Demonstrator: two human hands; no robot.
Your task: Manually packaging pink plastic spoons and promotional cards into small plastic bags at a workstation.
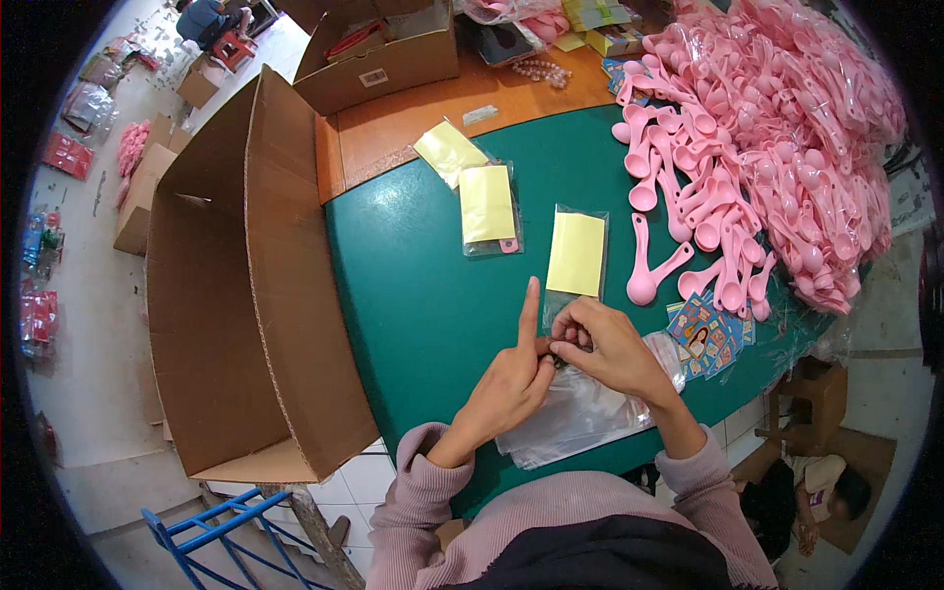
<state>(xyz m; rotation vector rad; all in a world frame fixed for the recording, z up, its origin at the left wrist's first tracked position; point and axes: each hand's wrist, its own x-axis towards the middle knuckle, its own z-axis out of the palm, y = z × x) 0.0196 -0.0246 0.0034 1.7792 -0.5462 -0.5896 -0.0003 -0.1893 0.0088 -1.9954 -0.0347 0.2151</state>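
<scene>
My left hand [504,395] points its index finger straight up while its other fingers are closed near the right hand's fingertips. My right hand [617,352] is closed in a pinch against them; what lies between the fingertips is too small and hidden to make out. Under both hands rests a stack of clear plastic bags [580,418]. Just beyond the fingers lies a yellow card in a clear bag [576,256]. Farther left, another bagged yellow card [487,205], with a bit of pink showing at its bottom, partly overlaps a third yellow card [449,152].
Pink measuring spoons [703,187] lie loose beside a large bagged heap of them [796,118] at the right. Blue printed cards [706,332] sit near my right hand. A tall open cardboard box [295,295] stands along the green table's [393,295] left edge. Another person [811,492] is at lower right.
</scene>
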